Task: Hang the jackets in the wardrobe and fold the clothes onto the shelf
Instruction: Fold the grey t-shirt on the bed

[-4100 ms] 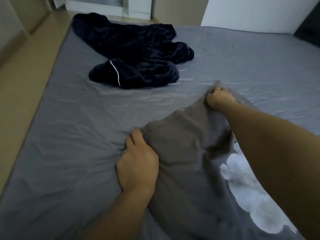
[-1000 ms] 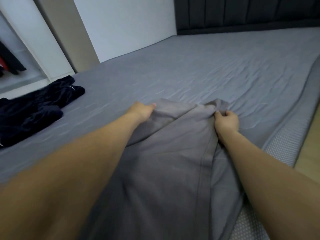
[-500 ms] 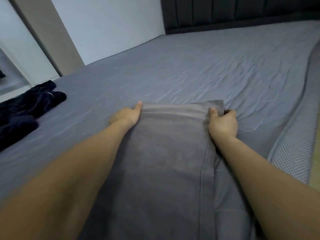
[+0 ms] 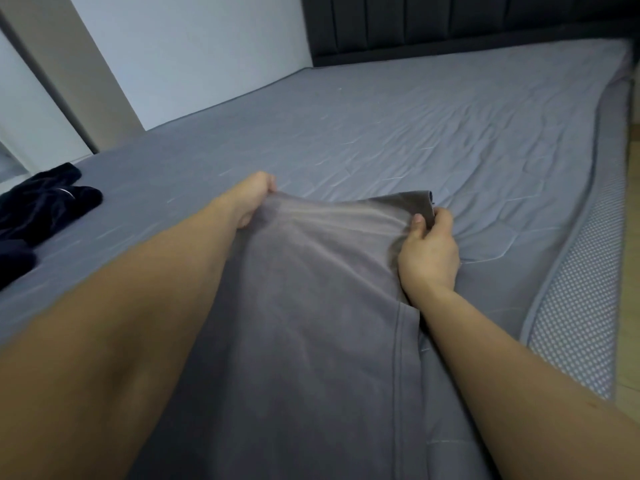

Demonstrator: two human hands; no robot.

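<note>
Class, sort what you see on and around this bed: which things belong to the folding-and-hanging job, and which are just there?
Part of the job:
- grey garment, far edge gripped by left hand and right hand
- dark navy clothes, heaped at the bed's left side, untouched

Just there:
- grey bedsheet
- dark headboard
- white wall

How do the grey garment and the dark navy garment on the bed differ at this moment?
The grey garment is spread long and fairly flat, while the dark navy garment lies crumpled in a heap. The grey garment's far edge is gripped by the left hand and right hand; nobody touches the navy one. The grey one lies in front of the person, the navy one at the left edge of view. Both rest on the grey bed sheet.
</note>
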